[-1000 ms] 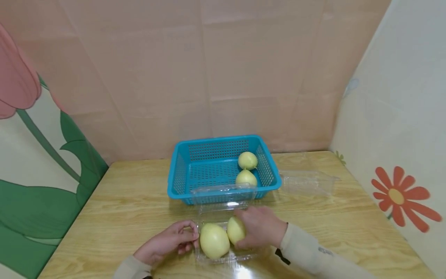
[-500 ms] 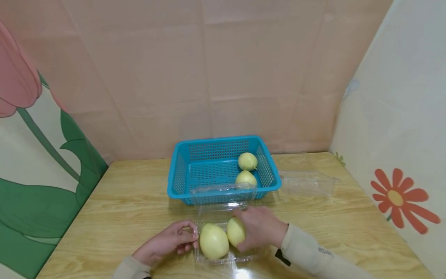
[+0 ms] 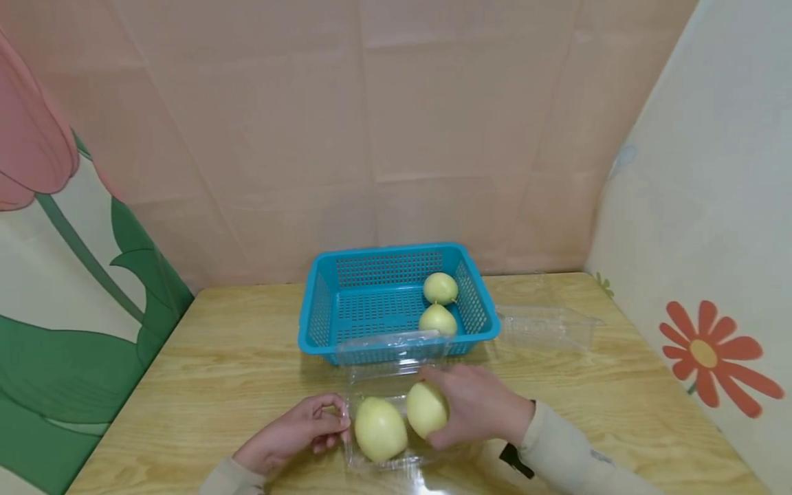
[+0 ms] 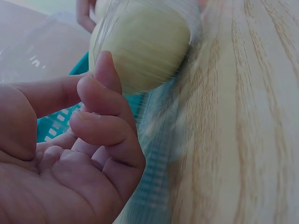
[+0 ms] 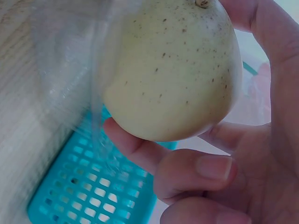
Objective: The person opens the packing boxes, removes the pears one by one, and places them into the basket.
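A clear plastic clamshell box (image 3: pixel 383 466) lies opened before me, its lid (image 3: pixel 396 352) leaning up against the basket. My left hand (image 3: pixel 302 430) pinches the box's left edge between thumb and fingertips. Inside, on the left, sits a pale yellow-green pear (image 3: pixel 380 430), also seen through plastic in the left wrist view. My right hand (image 3: pixel 479 405) grips a second pear (image 3: pixel 427 410) at the box's right side. The right wrist view shows that speckled pear (image 5: pixel 173 74) tilted, with thumb and fingers around it; its underside is hidden in the head view.
A blue perforated basket (image 3: pixel 371 313) stands behind the box, with two pears, a rear one (image 3: pixel 441 289) and a front one (image 3: pixel 438 319), at its right end. Another clear plastic box (image 3: pixel 547 326) lies right of it on the wooden table (image 3: pixel 235 344). Walls close the back and both sides.
My right hand has shifted slightly right with its pear, opening a small gap to the left pear. The left hand stays at the box edge.
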Tool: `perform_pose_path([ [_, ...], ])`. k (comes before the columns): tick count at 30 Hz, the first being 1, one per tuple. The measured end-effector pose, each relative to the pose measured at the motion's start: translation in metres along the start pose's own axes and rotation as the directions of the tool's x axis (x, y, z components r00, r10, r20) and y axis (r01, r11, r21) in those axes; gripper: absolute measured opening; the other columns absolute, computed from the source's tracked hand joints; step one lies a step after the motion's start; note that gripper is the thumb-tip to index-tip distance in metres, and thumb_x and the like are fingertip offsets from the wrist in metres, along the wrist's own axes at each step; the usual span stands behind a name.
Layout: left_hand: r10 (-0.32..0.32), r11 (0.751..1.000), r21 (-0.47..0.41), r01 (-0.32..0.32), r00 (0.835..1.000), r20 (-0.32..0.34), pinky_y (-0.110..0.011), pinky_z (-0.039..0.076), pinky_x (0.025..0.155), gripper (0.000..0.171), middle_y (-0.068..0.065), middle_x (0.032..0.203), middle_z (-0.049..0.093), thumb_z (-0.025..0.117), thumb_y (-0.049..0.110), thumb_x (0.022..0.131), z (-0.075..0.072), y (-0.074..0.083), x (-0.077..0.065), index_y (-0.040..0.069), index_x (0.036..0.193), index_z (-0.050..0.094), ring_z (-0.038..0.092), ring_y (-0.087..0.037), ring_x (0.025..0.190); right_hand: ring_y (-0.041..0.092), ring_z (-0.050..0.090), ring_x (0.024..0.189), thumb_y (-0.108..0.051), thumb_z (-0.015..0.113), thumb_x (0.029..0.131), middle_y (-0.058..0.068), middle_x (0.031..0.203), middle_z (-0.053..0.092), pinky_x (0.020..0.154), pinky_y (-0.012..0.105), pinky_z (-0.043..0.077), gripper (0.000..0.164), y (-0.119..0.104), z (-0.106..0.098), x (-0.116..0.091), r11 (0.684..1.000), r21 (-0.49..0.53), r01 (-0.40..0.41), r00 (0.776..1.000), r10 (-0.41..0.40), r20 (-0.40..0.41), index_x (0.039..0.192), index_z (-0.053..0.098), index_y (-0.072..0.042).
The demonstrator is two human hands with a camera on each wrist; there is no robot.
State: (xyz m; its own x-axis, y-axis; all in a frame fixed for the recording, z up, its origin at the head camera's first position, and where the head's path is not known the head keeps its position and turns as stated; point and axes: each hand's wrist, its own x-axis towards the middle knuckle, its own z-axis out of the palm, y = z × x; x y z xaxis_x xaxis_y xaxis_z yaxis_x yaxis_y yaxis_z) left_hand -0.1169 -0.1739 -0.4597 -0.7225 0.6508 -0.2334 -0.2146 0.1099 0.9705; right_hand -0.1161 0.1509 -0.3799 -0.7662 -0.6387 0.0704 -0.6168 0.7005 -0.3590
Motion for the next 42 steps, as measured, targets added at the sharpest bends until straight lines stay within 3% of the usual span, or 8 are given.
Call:
perform_pose_path([
  [11, 0.046, 0.999, 0.001, -0.046, 0.999, 0.006, -0.014, 0.040, 0.053, 0.014, 0.001, 0.085, 0.070, 0.060, 0.013, 0.098, -0.002, -0.001, -0.005, 0.002, 0.103, 0.054, 0.051, -0.003, 0.063, 0.002, 0.052, 0.068, -0.040, 0.086, 0.060, -0.015, 0.082, 0.059, 0.053, 0.022, 0.042, 0.060, 0.004, -0.016, -0.009, 1.000, -0.026, -0.017, 0.998, 0.015, -0.056, 0.111, 0.061, -0.022],
  [31, 0.029, 1.000, -0.005, -0.029, 1.000, 0.007, -0.015, 0.040, 0.053, 0.012, 0.002, 0.086, 0.071, 0.061, 0.013, 0.098, -0.008, -0.004, -0.006, 0.004, 0.103, 0.054, 0.051, -0.002, 0.062, 0.004, 0.050, 0.065, -0.042, 0.086, 0.058, -0.010, 0.082, 0.059, 0.050, 0.023, 0.040, 0.067, 0.022, -0.036, -0.020, 0.989, -0.088, -0.121, 0.989, 0.112, -0.097, 0.116, 0.060, -0.019],
  [42, 0.039, 0.999, 0.008, -0.039, 0.999, 0.002, -0.015, 0.041, 0.054, 0.012, 0.002, 0.085, 0.069, 0.060, 0.012, 0.097, -0.012, -0.003, -0.004, 0.004, 0.105, 0.055, 0.051, -0.003, 0.063, 0.007, 0.051, 0.065, -0.043, 0.085, 0.061, -0.007, 0.078, 0.059, 0.051, 0.026, 0.042, 0.071, 0.033, -0.059, -0.014, 0.982, -0.080, -0.169, 0.982, 0.161, -0.099, 0.121, 0.059, -0.013],
])
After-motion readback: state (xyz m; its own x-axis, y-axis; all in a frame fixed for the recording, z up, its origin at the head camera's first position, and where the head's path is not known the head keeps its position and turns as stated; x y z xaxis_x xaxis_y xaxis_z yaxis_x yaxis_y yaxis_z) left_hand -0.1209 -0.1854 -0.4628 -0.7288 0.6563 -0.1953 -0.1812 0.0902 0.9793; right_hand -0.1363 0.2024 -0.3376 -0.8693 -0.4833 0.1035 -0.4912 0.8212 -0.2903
